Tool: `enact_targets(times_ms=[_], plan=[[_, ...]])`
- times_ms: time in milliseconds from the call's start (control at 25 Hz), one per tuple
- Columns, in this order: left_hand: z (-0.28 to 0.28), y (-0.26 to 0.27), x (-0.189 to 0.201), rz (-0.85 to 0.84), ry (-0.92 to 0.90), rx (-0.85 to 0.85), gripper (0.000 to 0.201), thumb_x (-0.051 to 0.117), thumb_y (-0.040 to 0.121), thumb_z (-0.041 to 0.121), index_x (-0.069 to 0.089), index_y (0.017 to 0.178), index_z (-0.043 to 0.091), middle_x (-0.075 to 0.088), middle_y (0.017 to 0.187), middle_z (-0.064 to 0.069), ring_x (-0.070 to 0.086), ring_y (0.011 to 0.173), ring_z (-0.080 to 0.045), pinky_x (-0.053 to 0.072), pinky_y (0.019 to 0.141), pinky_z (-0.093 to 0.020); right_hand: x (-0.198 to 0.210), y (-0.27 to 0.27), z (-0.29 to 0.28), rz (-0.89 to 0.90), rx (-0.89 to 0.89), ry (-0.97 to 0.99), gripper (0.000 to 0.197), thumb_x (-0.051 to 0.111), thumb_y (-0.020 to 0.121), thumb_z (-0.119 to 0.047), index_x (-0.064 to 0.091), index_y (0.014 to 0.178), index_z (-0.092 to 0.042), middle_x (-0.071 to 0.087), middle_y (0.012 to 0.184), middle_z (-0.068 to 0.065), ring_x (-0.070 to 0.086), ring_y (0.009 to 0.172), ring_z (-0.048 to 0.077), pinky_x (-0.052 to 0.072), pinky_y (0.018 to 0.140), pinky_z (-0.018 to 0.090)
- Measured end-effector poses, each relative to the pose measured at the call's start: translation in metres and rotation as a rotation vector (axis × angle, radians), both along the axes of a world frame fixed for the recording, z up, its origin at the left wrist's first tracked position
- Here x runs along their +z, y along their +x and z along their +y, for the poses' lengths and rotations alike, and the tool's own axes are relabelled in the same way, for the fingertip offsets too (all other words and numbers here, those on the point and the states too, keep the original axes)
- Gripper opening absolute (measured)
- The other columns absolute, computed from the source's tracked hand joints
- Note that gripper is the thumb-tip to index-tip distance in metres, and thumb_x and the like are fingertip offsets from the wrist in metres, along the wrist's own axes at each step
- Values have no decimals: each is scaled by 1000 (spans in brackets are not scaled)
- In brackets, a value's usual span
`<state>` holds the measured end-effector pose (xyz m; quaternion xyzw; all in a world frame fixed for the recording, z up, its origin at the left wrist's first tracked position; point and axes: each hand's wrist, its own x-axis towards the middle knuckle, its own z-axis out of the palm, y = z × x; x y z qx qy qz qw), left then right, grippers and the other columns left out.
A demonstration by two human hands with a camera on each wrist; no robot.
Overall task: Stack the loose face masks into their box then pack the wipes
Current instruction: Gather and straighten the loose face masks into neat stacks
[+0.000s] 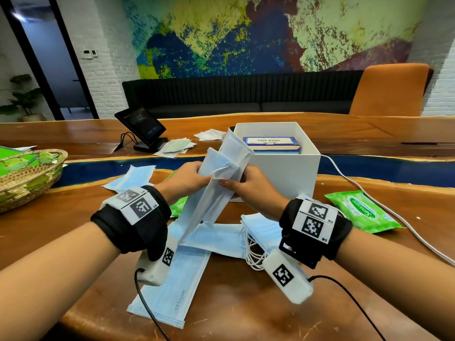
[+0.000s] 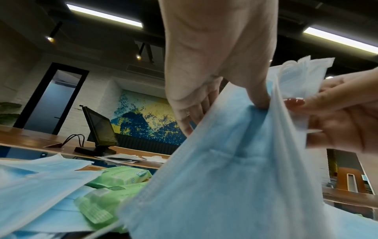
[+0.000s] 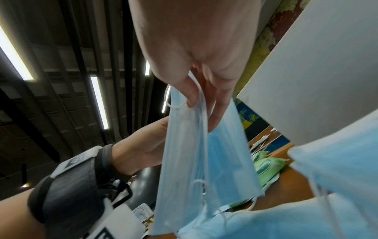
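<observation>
L hand + R hand pinch masks | soft pleated blue fabric

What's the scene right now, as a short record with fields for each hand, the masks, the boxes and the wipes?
left hand: grips the held masks
right hand: pinches the same bunch
loose masks: lying on the table
white box: open, behind the hands
face mask box: inside the white box
wipes pack: on the table, right of the white box
</observation>
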<state>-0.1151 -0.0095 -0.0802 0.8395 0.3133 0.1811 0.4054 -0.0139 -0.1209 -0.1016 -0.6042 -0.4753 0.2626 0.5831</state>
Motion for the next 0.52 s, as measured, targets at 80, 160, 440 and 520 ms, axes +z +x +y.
enact_targets(times_ms=[80,160,440,520], plan=[[-1,1,0,-78,12,40,23,69,81,35,62,90,15,62,81,2,56,70,-11,43,58,-17,-2,8,-3,19,-34,1,29,51,93,-1,53,122,1,63,110,12,63,99,26,57,76,32],[-2,1,1,-153,-21,71,24,70,80,37,64,92,16,64,80,5,60,68,-11,46,56,-16,-4,18,-7,24,-93,-20,24,49,93,3,56,116,3,65,109,18,67,93,30,59,76,36],[5,14,4,-318,-48,238,37,65,85,32,56,112,8,65,111,-11,65,97,-28,54,87,-43,5,44,-30,69,-244,45,25,54,91,0,58,115,-2,66,103,13,66,71,9,56,55,17],[4,19,2,-348,-79,261,41,62,88,31,51,120,8,62,116,-11,62,103,-28,51,92,-45,9,48,-35,8,-289,60,30,53,93,-5,54,123,-5,63,110,8,63,88,16,57,62,19]])
